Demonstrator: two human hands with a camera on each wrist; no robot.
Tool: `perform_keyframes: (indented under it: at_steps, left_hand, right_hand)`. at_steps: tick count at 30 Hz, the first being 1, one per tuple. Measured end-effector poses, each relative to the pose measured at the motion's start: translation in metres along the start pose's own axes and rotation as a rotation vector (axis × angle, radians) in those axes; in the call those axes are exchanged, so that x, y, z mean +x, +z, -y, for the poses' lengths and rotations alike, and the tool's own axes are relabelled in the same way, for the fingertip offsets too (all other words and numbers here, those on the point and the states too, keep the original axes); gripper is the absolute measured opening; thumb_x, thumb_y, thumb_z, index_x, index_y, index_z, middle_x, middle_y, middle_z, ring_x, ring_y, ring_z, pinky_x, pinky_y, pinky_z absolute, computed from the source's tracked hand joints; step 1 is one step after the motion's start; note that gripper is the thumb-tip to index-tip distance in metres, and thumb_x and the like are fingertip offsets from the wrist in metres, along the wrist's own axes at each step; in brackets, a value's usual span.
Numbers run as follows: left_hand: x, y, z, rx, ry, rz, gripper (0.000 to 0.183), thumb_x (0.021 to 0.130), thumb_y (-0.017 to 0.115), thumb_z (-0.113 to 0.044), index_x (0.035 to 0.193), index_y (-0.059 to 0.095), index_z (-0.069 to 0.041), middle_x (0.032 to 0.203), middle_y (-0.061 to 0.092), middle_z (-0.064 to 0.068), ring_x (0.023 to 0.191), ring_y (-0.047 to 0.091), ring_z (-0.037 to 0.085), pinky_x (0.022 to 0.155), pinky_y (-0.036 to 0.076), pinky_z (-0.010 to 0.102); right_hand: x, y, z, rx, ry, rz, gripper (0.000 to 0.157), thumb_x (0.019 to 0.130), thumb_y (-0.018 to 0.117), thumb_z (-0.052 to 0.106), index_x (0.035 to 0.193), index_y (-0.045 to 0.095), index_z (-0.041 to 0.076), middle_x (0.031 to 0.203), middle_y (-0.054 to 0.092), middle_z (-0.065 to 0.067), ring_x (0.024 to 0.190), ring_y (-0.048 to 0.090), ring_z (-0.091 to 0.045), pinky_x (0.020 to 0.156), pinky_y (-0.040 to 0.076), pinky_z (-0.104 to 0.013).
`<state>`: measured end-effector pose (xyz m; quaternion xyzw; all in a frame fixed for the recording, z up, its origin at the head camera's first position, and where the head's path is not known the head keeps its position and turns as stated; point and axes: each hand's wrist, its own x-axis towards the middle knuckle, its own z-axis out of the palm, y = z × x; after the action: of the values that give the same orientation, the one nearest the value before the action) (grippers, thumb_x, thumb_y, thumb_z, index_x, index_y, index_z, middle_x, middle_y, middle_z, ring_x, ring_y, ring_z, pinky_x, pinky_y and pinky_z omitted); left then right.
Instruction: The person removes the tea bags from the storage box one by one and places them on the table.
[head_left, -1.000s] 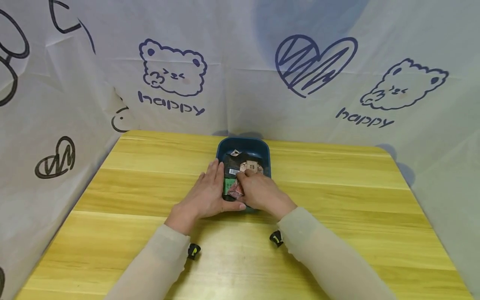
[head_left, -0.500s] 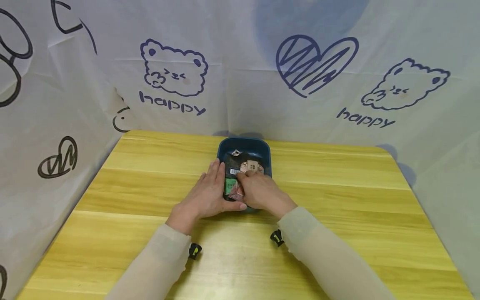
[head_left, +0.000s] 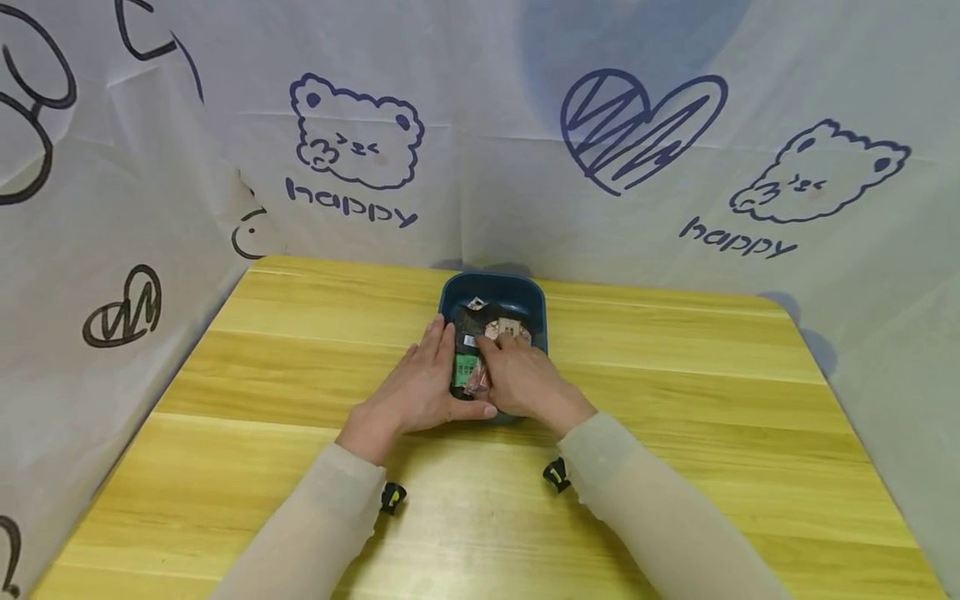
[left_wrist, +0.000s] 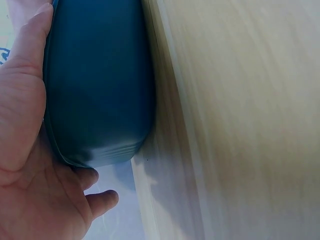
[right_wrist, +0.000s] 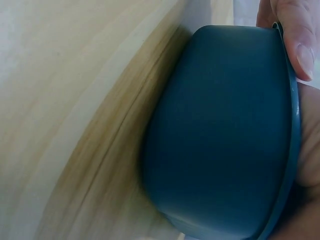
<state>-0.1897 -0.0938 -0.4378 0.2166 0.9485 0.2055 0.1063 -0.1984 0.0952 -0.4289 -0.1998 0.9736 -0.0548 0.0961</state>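
Note:
A dark blue plastic bin (head_left: 492,283) stands at the back of the table, holding several small packets. In the head view my left hand (head_left: 416,383) lies along its left rim with long fingers, the thumb over the near rim; the left wrist view shows the palm against the bin's side. My right hand (head_left: 525,377) reaches down inside, its fingertips hidden among the packets. Close to its thumb lie a pink clear-wrapped packet (head_left: 477,380) and a green packet (head_left: 464,369). Farther back are a black packet with a barcode (head_left: 470,321) and a round beige-patterned piece (head_left: 510,328).
The wooden table (head_left: 300,475) spreads out on both sides and in front of the bin. A white printed cloth (head_left: 495,183) hangs close behind it. Small black cameras (head_left: 557,475) sit at both wrists.
The head view has shifted slightly. The left hand keeps its place on the rim. The right hand stays in the bin, with little visible movement among the packets.

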Motion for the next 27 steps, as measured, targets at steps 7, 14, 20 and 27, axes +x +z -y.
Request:
perform_keyframes:
  at_steps: [7, 14, 20, 27]
  left_hand:
    - [0.0, 0.0, 0.0, -0.006, -0.012, 0.018, 0.139, 0.081, 0.068, -0.085, 0.168, 0.002, 0.002, 0.176, -0.01, 0.022, 0.165, 0.0, 0.031, 0.13, 0.021, 0.056]
    - [-0.001, 0.0, 0.0, -0.011, -0.018, 0.022, 0.14, 0.081, 0.067, -0.085, 0.168, 0.001, 0.001, 0.176, -0.011, 0.022, 0.165, 0.006, 0.033, 0.129, 0.023, 0.055]
    - [0.0, 0.0, -0.001, -0.021, -0.013, 0.015, 0.139, 0.081, 0.068, -0.084, 0.168, 0.002, 0.002, 0.176, -0.01, 0.022, 0.164, 0.01, 0.035, 0.129, 0.024, 0.056]
    - [-0.002, -0.001, 0.0, -0.021, -0.014, 0.006, 0.14, 0.08, 0.071, -0.083, 0.168, 0.003, 0.003, 0.176, -0.009, 0.022, 0.163, 0.013, 0.037, 0.128, 0.026, 0.056]
  right_hand:
    - [-0.002, 0.002, -0.002, 0.075, -0.002, -0.05, 0.085, 0.096, 0.075, 0.043, 0.165, 0.035, 0.012, 0.156, 0.05, -0.021, 0.142, 0.051, -0.044, 0.113, 0.046, -0.06]
    - [-0.006, 0.005, -0.007, 0.148, -0.02, -0.152, 0.083, 0.094, 0.076, 0.039, 0.163, 0.039, 0.01, 0.156, 0.051, -0.02, 0.142, 0.052, -0.042, 0.113, 0.045, -0.061]
    - [-0.007, 0.007, -0.012, 0.18, -0.038, -0.271, 0.086, 0.089, 0.08, 0.037, 0.159, 0.041, 0.005, 0.153, 0.055, -0.018, 0.136, 0.055, -0.041, 0.108, 0.049, -0.062]
    - [-0.016, -0.008, -0.018, 0.256, -0.045, -0.344, 0.085, 0.09, 0.081, 0.035, 0.158, 0.042, 0.003, 0.152, 0.055, -0.018, 0.13, 0.057, -0.04, 0.107, 0.049, -0.059]
